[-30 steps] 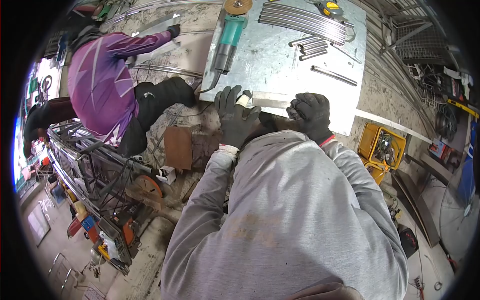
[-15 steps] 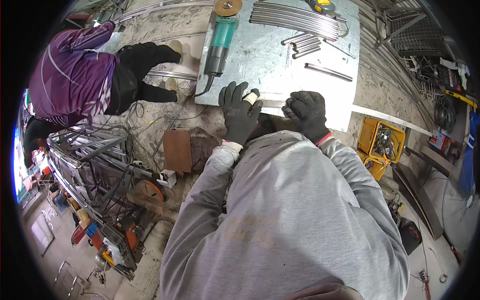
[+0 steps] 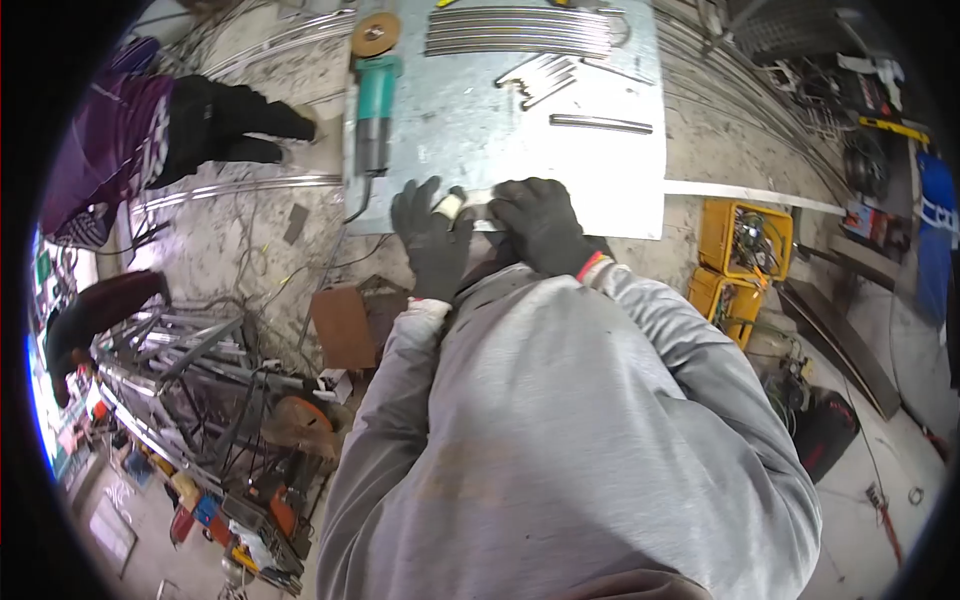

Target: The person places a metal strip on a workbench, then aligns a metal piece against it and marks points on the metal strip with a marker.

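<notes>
My left hand [image 3: 433, 238], in a dark glove, lies at the front edge of the metal-topped table [image 3: 450, 125]. Its fingers are spread, and a whitish band or small piece [image 3: 449, 206] shows at one finger; I cannot tell which. Beside it, my gloved right hand [image 3: 540, 222] has its fingers bent down over a long pale flat bar [image 3: 745, 191]. That bar runs along the table's front edge and sticks out far to the right. The bar's left end lies by my left thumb, partly covered by both gloves.
An angle grinder [image 3: 376, 110] lies at the table's left. Long metal tubes [image 3: 520, 32], short cut pieces [image 3: 545, 80] and two rods [image 3: 600, 124] lie farther back. Yellow boxes [image 3: 745, 240] stand right. A person in purple [image 3: 110, 140] is at the left, near a metal frame pile [image 3: 190, 370].
My right hand has moved left, close to my left hand. The view has shifted, so the table sits farther left. The person in purple appears farther left.
</notes>
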A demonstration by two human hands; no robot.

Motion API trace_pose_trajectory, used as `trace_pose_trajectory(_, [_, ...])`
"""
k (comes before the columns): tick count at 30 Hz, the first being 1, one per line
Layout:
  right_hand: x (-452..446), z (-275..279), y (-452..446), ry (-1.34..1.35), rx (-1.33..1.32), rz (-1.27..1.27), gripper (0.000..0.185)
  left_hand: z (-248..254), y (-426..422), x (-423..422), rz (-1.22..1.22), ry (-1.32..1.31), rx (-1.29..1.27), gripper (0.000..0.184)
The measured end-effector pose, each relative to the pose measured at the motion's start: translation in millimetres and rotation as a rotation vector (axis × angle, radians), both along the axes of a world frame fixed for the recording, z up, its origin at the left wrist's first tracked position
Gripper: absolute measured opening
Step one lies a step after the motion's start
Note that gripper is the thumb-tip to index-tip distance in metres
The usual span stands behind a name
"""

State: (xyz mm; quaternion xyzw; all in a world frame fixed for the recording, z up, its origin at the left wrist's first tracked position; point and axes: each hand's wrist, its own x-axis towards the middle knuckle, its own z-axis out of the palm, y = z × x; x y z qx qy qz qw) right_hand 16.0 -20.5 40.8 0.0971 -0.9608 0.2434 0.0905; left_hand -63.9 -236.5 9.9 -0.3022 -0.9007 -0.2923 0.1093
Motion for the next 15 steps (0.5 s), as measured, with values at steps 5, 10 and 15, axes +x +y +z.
trace_pose_trajectory(5, [-11.5, -2.2, -14.8, 0.081, 0.076, 0.069, 0.039, 6.1, -0.8, 1.9, 0.019, -0.040, -0.083, 0.035])
trace_pose_trajectory(10, [-8.1, -7.9, -13.5, 0.066, 0.003, 0.017, 0.035, 5.6, -1.0, 0.9, 0.016, -0.052, -0.089, 0.036])
trace_pose_trajectory(15, [-7.6, -14.5, -9.3, 0.040, -0.043, -0.011, 0.033, 6.9, -0.3, 0.1, 0.017, -0.057, -0.092, 0.037])
